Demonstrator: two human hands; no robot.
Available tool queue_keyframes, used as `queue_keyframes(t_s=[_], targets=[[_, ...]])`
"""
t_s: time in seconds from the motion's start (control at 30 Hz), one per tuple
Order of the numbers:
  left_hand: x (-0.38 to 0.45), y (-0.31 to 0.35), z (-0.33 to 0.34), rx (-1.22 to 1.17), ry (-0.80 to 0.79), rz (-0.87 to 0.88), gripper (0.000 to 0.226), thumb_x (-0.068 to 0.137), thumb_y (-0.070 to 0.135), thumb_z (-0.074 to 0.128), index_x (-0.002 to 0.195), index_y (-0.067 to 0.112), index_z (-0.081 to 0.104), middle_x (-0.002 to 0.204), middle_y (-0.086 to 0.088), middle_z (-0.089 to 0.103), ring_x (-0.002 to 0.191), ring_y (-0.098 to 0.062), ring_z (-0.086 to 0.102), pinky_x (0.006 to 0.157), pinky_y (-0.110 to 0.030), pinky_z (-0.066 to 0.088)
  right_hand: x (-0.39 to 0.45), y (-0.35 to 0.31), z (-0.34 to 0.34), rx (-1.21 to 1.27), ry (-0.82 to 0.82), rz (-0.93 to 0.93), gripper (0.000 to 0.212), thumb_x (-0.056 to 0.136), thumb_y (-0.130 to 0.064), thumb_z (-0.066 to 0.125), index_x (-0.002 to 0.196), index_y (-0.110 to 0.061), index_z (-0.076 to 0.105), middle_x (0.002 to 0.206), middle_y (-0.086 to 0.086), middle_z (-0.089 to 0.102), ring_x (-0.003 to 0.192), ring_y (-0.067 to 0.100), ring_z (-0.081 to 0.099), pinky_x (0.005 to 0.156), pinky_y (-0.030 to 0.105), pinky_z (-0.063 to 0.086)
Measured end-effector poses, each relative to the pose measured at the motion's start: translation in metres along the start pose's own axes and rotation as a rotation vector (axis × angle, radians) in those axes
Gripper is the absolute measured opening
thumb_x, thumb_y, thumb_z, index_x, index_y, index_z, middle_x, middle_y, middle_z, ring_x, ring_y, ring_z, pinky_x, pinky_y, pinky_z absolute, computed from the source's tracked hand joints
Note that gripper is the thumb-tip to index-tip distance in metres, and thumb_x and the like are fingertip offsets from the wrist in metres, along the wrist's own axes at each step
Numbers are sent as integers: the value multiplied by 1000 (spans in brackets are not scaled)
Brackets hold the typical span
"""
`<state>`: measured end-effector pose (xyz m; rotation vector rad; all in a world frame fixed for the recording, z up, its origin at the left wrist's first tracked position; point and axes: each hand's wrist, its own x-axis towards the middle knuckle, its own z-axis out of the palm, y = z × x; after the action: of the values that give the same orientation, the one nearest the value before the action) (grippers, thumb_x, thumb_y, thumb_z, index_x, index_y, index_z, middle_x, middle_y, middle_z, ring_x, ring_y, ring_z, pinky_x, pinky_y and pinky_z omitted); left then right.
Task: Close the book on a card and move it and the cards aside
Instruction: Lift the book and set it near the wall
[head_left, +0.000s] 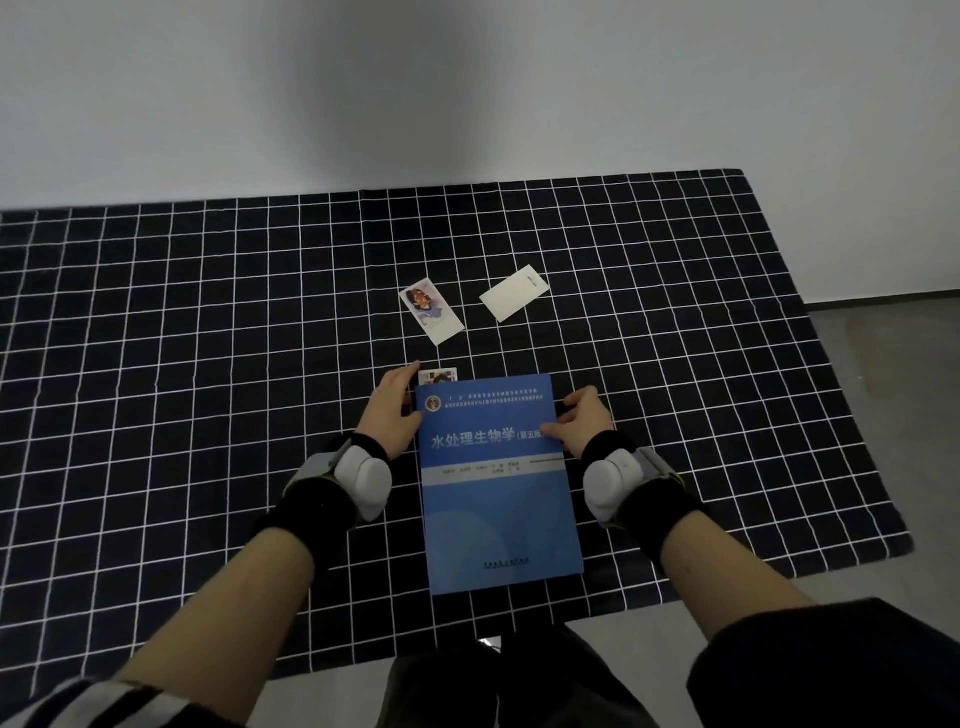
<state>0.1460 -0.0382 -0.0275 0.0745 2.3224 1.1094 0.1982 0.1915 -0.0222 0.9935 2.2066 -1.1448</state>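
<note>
A blue book (498, 499) lies closed on the black checked cloth, its cover up. The end of a card (439, 375) sticks out from under its top left corner. My left hand (395, 410) grips the book's upper left edge. My right hand (584, 423) holds the upper right edge, with the thumb on the cover. Beyond the book lie two loose cards: a picture card (431, 310) and a plain white card (514, 292), both apart from the hands.
The black cloth with white grid lines (208, 364) covers the table up to a white wall. The table's right edge (831, 364) borders grey floor. My legs show below the near edge.
</note>
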Motion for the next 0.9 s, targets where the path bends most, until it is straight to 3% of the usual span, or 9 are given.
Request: queue_keyframes(t_s=[0.13, 0.23, 0.4, 0.5, 0.6, 0.73, 0.8, 0.9], targets=[[-9, -6, 2, -94, 99, -162, 56, 83, 2, 55, 135, 3, 33, 136, -20, 39, 104, -29, 54, 92, -34, 46, -4, 0, 1, 28, 38, 11, 55, 75, -5, 72, 120, 0, 41, 113, 23, 63, 104, 35, 62, 91, 42, 50], [-20, -4, 13, -228, 14, -312, 54, 80, -1, 58, 129, -3, 34, 129, -24, 50, 111, -35, 55, 93, -41, 48, -7, 2, 2, 119, 50, 40, 55, 73, -1, 72, 119, -1, 42, 116, 23, 62, 107, 34, 61, 91, 41, 49], [-26, 2, 21, -464, -13, -359, 59, 75, -3, 64, 128, -9, 38, 131, -24, 53, 115, -37, 55, 94, -44, 49, -19, 8, 7, 183, 61, 21, 58, 71, 3, 73, 120, -1, 42, 122, 22, 58, 111, 35, 58, 92, 40, 48], [-26, 23, 24, -579, -67, -271, 55, 76, -5, 62, 128, -8, 42, 129, -26, 53, 111, -34, 56, 90, -37, 51, -23, 13, 4, 133, 100, 4, 60, 70, 5, 72, 121, -1, 41, 126, 20, 54, 114, 35, 55, 93, 39, 46], [-29, 52, 36, -455, -181, -108, 54, 76, -1, 65, 125, 1, 43, 115, -18, 57, 99, -25, 57, 74, -24, 53, -24, 18, 0, 205, 164, 15, 60, 70, 7, 71, 121, 1, 41, 128, 22, 52, 115, 35, 54, 89, 35, 45], [-30, 65, 44, -287, -332, -22, 77, 74, -5, 61, 139, 19, 27, 125, -7, 52, 115, -26, 54, 96, -44, 49, -20, 27, -9, 335, 187, 71, 66, 66, 9, 74, 121, 2, 39, 126, 26, 53, 104, 34, 57, 87, 37, 47], [-28, 66, 43, -274, -322, -20, 79, 75, -9, 57, 140, 21, 24, 127, -5, 49, 116, -24, 52, 97, -43, 48, -19, 34, -14, 391, 185, 95, 69, 65, 10, 75, 122, 2, 38, 125, 26, 53, 100, 32, 56, 84, 36, 46], [-19, 74, 44, -273, -303, -23, 68, 78, -9, 53, 136, 18, 30, 128, -9, 50, 116, -26, 53, 95, -43, 49, -15, 42, -25, 460, 171, 125, 70, 65, 9, 76, 123, 1, 37, 125, 24, 52, 111, 37, 55, 83, 36, 46]])
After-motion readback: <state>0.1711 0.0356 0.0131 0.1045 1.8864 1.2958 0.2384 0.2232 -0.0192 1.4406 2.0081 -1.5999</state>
